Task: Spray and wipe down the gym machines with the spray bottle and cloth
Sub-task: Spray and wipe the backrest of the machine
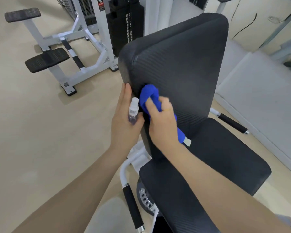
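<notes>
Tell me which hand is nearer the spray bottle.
Left. The left hand holds the spray bottle against its palm; the right hand is beside it, gripping the blue cloth on the backrest.

The right hand (160, 118) is motion-blurred and covers most of the blue cloth (149, 96), and the spray bottle (133, 111) label's too small to read. Weight stack (124, 22) gets chopped off by the top edge.

Blue cloth standing out against black ribbed padding

The cloth (149, 96) is showing bright blue with a pale tag; the backrest (180, 64) and seat (208, 174) are showing black with fine ribbing; the spray bottle (133, 111) is looking clear with a white cap; the machine frame (97, 47) is gleaming white over a beige floor (32, 123).
</notes>
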`<state>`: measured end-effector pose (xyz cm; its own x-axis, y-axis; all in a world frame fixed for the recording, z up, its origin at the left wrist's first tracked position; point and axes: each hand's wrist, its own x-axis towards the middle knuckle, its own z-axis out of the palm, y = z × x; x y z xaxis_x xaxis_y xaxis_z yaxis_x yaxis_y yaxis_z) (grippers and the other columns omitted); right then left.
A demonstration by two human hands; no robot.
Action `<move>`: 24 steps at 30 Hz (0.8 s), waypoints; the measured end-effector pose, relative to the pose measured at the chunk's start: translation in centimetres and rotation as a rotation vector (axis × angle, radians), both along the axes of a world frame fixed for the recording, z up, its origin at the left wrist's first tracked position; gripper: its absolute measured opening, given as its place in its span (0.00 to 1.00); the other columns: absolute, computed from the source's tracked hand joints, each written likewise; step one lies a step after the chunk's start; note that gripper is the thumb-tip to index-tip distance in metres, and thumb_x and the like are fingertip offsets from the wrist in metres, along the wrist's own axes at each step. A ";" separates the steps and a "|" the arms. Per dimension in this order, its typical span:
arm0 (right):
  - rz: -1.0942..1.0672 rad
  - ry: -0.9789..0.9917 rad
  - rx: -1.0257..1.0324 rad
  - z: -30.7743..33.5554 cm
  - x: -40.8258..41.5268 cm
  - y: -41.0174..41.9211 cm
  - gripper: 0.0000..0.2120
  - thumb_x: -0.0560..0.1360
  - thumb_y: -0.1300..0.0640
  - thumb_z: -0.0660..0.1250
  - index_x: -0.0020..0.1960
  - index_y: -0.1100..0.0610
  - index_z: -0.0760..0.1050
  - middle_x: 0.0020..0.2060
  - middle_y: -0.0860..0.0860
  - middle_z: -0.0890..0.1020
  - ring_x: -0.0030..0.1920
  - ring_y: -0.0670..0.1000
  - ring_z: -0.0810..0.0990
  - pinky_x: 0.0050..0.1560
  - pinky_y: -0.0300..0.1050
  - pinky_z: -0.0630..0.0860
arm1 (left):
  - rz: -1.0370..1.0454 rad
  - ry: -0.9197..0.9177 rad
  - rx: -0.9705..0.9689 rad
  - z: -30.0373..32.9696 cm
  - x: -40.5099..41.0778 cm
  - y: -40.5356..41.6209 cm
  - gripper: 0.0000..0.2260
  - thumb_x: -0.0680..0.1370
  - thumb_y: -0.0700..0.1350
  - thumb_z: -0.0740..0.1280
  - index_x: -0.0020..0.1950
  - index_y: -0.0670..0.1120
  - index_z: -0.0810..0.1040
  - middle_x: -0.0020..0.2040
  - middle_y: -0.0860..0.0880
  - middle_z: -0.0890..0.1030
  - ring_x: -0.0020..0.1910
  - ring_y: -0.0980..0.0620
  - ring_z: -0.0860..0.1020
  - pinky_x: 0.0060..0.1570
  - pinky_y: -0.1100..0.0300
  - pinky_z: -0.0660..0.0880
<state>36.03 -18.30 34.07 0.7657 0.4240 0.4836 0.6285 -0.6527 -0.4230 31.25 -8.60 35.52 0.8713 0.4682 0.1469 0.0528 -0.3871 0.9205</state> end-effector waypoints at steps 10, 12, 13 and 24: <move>-0.382 0.192 0.307 1.5 9.4 -4.3 0.26 0.73 0.71 0.52 0.67 0.54 0.69 0.52 0.51 0.65 0.47 0.50 0.70 0.46 0.37 0.67 | 0.043 -0.038 0.013 -0.3 -0.1 -0.7 0.36 0.74 0.32 0.63 0.75 0.55 0.52 0.76 0.56 0.58 0.72 0.65 0.57 0.71 0.63 0.60; -0.387 0.145 0.308 1.4 9.2 -3.9 0.28 0.70 0.70 0.51 0.67 0.54 0.69 0.51 0.52 0.64 0.46 0.53 0.70 0.45 0.42 0.70 | 0.042 -0.017 0.033 -0.4 -0.1 -0.6 0.35 0.75 0.32 0.63 0.76 0.53 0.52 0.76 0.54 0.58 0.74 0.61 0.58 0.71 0.58 0.61; -0.320 0.118 0.288 1.0 8.2 -3.5 0.29 0.68 0.70 0.52 0.66 0.54 0.69 0.50 0.54 0.66 0.44 0.54 0.71 0.44 0.45 0.72 | 0.043 -0.006 0.061 -0.4 0.0 -0.5 0.35 0.75 0.33 0.63 0.76 0.52 0.52 0.77 0.54 0.58 0.74 0.59 0.57 0.71 0.54 0.62; 0.061 -0.005 0.005 -0.1 10.0 -7.3 0.29 0.65 0.71 0.55 0.63 0.53 0.70 0.54 0.61 0.73 0.45 0.61 0.74 0.41 0.49 0.75 | 0.288 -0.018 0.396 0.7 -1.9 -3.7 0.22 0.72 0.39 0.65 0.66 0.45 0.71 0.61 0.48 0.68 0.56 0.75 0.64 0.47 0.84 0.62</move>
